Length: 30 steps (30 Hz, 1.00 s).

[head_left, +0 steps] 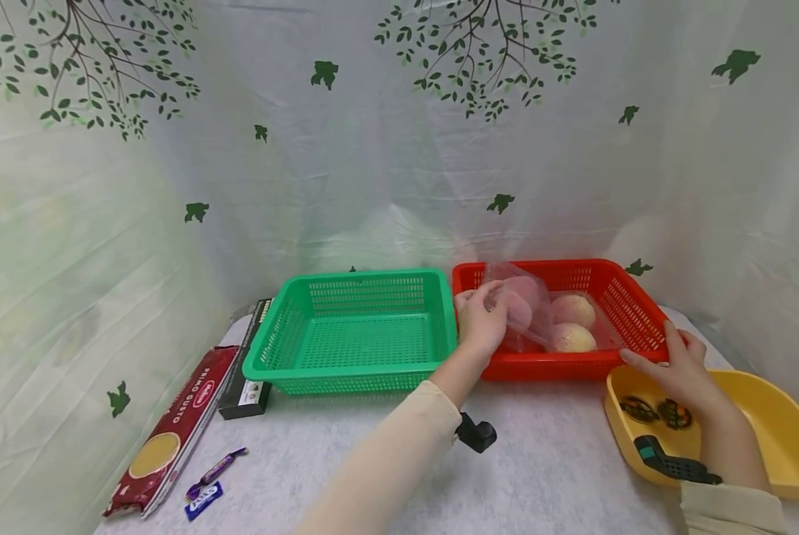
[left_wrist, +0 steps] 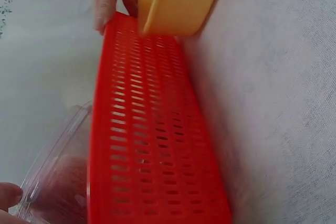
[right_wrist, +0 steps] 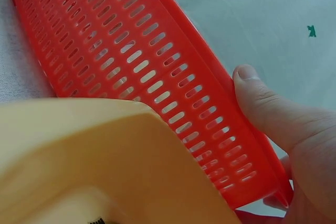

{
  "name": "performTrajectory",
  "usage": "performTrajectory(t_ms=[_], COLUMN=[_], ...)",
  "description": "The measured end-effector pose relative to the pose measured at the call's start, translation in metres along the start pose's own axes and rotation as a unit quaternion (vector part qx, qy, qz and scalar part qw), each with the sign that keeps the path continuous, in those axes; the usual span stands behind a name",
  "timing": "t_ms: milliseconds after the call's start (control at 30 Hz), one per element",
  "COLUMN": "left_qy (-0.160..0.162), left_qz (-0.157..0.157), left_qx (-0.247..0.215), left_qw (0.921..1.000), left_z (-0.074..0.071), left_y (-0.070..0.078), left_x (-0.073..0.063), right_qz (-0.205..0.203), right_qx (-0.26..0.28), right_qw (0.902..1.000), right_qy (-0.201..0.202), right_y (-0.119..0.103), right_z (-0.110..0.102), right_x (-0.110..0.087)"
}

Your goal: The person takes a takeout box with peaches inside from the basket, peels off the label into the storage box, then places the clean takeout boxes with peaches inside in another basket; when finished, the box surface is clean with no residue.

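My left hand [head_left: 482, 316] pinches the edge of a clear plastic fruit box [head_left: 538, 297], inside the left part of the red basket [head_left: 546, 366]. Pink-and-yellow peaches [head_left: 573, 339] sit in the box, some seen hazily through its plastic. In the left wrist view, the box's clear edge [left_wrist: 50, 153] rises above the basket rim beside my fingertips. My right hand [head_left: 690, 371] grips the basket's front right corner. In the right wrist view, its thumb [right_wrist: 262, 98] lies over the rim, with the other fingers partly hidden below.
Left of the red basket stands a green basket [head_left: 366, 383]. A yellow tub [head_left: 774, 423], holding two dark round items [head_left: 673, 414], sits under my right forearm. At left lie a black box [head_left: 245, 394], a red Primo Gusto pack [head_left: 181, 423] and two small wrapped sweets [head_left: 204, 500].
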<state>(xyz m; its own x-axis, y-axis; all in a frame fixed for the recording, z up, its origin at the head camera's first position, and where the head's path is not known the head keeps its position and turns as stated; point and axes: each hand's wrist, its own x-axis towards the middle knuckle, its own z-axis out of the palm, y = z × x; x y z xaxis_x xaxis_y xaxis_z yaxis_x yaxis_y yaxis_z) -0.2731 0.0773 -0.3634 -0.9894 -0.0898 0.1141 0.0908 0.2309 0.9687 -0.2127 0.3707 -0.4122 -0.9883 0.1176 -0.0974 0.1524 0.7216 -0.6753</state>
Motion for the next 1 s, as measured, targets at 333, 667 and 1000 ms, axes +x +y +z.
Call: performTrajectory(t_ms=[333, 667, 1000], left_qy=[-0.063, -0.148, -0.178], left_qz=[-0.002, -0.05, -0.084], left_qx=[0.066, 0.177, 0.124], left_qw=[0.9959, 0.9718, 0.9726], left_z=[0.008, 0.006, 0.007], left_y=[-0.01, -0.009, -0.01], left_x=[0.007, 0.009, 0.008], right_qz=[0.001, 0.0, 0.002], right_qx=[0.004, 0.0, 0.002], right_qw=[1.0, 1.0, 1.0], right_qy=[0.007, -0.002, 0.001], right_y=[-0.001, 0.0, 0.0], right_z=[0.0, 0.0, 0.0], right_x=[0.001, 0.0, -0.001])
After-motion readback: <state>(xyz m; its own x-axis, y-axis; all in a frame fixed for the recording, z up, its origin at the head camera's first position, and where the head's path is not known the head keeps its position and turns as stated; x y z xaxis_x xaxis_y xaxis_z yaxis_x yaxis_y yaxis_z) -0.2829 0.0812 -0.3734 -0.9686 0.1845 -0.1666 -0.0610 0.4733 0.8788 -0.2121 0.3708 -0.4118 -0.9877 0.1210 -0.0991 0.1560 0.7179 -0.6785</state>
